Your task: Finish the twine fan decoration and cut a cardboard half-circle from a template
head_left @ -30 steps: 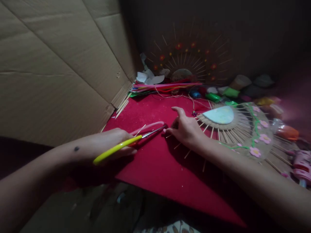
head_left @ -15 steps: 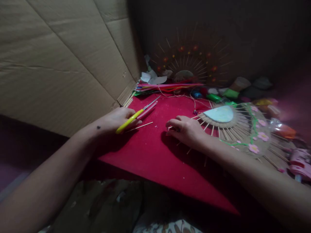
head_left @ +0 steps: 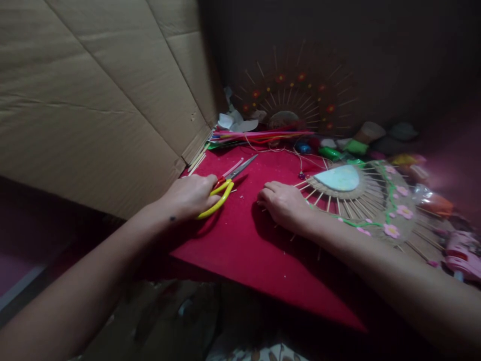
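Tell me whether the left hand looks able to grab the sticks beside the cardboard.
Probably yes: nothing visible blocks the left hand from the nearby sticks, though the scissors it holds may hinder.

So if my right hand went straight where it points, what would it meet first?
Your right hand would likely meet the yellow-handled scissors, tiny scraps aside, though its height above the red surface is unclear.

Dim light, dark back wall (head_left: pixel 398 55), pinkish wall (head_left: pixel 456 145) at right, creased cardboard panel (head_left: pixel 93 105) standing at left, red-topped counter (head_left: pixel 263 265) below.
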{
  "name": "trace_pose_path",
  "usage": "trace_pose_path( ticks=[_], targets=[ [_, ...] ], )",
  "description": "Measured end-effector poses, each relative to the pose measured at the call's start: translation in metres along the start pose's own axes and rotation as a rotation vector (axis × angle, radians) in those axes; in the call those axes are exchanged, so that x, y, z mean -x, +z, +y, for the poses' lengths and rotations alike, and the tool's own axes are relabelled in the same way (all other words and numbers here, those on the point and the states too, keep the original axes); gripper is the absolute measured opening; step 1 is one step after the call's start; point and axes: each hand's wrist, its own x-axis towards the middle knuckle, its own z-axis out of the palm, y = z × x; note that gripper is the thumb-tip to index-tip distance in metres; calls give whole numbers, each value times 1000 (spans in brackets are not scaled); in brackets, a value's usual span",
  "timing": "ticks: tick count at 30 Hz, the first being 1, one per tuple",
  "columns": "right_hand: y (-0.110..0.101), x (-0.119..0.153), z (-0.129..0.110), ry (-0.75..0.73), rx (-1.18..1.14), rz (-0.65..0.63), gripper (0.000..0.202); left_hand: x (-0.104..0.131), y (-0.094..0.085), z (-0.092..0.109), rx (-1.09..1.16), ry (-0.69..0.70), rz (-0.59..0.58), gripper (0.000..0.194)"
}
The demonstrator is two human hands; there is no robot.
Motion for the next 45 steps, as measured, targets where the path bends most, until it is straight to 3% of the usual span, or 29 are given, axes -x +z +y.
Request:
trace_pose_path(
  ticks=[7,12,16,20,23,26,30,32,35,37,40,43,45],
  targets=[
    [-2,0,-1,-53,19,-9,13,-3,4,6,-143,24,4,52],
    [-5,-1,-2,-26,-44,-26,12,-12,-11,-1,-15,52,-7,45],
    [-8,0,-4,10,-77,-32,13,-39,-17,-5,146,-17,199,31],
    [-15,2,-2,23,-176,-16,17,-74,-6,-1,176,-43,134,19],
    [-24,10,4,50,-306,88,19,-90,1,5,194,-42,138,11],
    [-36,25,11,126,-387,183,15,-92,-2,8,218,-75,285,9],
    [-47,48,17,128,-423,228,13,-76,-23,10,294,-133,667,23],
    [-50,57,19,114,-450,207,15,-58,-34,16,348,-63,809,24],
    [-52,66,19,114,-469,167,16,-23,-44,33,439,239,1038,14],
    [-54,70,17,126,-464,160,14,-1,-43,46,466,389,925,12],
    [-55,72,14,130,-451,136,15,22,-32,59,489,527,586,15],
    [-53,71,12,125,-403,70,17,31,-15,61,440,444,268,20],
    [-50,68,12,121,-367,30,16,33,-5,60,385,367,154,23]
  ],
)
